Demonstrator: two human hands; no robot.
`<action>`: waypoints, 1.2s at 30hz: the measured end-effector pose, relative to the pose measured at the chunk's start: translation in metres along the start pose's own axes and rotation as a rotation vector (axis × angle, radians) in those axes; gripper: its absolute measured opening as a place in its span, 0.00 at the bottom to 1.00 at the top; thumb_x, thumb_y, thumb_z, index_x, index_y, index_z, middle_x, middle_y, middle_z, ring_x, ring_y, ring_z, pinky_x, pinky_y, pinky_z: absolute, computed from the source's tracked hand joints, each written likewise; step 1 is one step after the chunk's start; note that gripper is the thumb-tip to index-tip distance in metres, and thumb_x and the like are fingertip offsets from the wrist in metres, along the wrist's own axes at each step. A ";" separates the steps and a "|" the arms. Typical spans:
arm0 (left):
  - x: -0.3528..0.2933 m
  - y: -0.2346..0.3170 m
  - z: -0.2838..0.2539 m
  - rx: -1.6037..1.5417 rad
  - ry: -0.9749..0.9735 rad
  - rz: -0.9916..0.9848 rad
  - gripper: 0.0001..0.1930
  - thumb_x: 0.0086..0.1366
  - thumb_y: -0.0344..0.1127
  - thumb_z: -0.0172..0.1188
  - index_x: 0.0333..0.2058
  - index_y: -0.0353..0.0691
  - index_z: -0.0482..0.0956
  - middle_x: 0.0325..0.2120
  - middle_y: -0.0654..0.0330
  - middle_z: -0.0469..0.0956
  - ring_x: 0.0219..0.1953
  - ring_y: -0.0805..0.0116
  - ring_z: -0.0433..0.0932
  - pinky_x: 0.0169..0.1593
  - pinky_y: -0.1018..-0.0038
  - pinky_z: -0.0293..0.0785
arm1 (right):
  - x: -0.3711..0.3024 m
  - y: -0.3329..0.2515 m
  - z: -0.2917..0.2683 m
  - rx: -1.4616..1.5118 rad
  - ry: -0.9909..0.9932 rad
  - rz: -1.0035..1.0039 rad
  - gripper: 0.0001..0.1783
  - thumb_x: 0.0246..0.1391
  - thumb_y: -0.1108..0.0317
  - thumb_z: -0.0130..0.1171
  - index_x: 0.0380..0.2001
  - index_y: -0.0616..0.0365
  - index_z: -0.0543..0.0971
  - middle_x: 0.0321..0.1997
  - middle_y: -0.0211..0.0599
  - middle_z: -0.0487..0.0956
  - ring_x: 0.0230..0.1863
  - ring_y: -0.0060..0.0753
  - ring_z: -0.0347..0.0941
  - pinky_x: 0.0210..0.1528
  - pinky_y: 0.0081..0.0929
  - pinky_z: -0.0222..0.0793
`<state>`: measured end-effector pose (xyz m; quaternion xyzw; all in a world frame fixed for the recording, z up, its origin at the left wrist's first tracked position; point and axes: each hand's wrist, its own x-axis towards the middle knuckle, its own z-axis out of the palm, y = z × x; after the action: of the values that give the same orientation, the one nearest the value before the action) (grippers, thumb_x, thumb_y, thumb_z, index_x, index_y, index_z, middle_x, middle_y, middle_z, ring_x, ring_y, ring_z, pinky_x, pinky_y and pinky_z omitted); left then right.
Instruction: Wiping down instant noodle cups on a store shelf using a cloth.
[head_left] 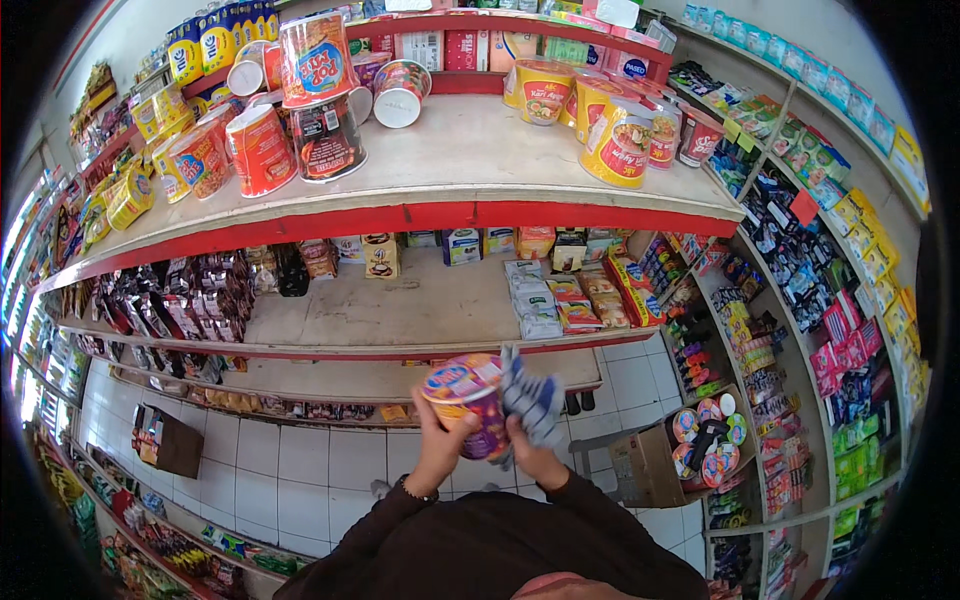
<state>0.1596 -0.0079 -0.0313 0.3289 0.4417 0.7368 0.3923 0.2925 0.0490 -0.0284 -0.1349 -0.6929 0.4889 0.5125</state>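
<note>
Here's your left hand (438, 450), fingers wrapped round the left side of a purple-and-orange round lidded cup (482, 412), held up between you and the shelves. Over on the right, your right hand (535, 462) grips a blurred grey-and-blue patterned fabric cloth (537, 400) at the cup's right side, its far fingers hidden. Beyond, red-and-orange printed cups (262, 150) crowd the left of a white, red-edged shelf (440, 165), yellow round cups (617, 145) the right!

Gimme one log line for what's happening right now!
left hand: holds purple-orange cup | right hand: holds blue-white cloth beside cup | ahead: red-edged shelf | lower right: open cardboard box
</note>
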 end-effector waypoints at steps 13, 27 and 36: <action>0.014 0.001 -0.021 -0.086 0.079 0.165 0.37 0.59 0.38 0.62 0.59 0.38 0.47 0.51 0.55 0.62 0.53 0.69 0.64 0.57 0.71 0.63 | -0.025 0.010 0.014 -0.485 -0.087 -0.126 0.32 0.47 0.78 0.52 0.59 0.67 0.64 0.62 0.52 0.65 0.64 0.52 0.59 0.65 0.42 0.43; 0.042 0.000 -0.082 -0.128 0.062 0.236 0.32 0.63 0.47 0.57 0.58 0.38 0.54 0.55 0.55 0.64 0.56 0.65 0.67 0.58 0.67 0.65 | -0.013 0.023 0.091 0.049 0.201 0.418 0.28 0.66 0.55 0.41 0.61 0.65 0.62 0.63 0.41 0.67 0.63 0.40 0.60 0.66 0.32 0.49; 0.061 0.012 -0.091 0.619 -0.130 0.765 0.62 0.35 0.44 0.81 0.60 0.36 0.41 0.55 0.50 0.56 0.54 0.59 0.63 0.58 0.60 0.60 | 0.031 0.045 0.103 0.949 0.410 0.814 0.27 0.64 0.49 0.42 0.56 0.60 0.68 0.56 0.40 0.73 0.55 0.33 0.71 0.59 0.32 0.65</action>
<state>0.0517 0.0055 -0.0479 0.6139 0.4620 0.6401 0.0045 0.1777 0.0362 -0.0469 -0.2360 -0.1842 0.8606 0.4121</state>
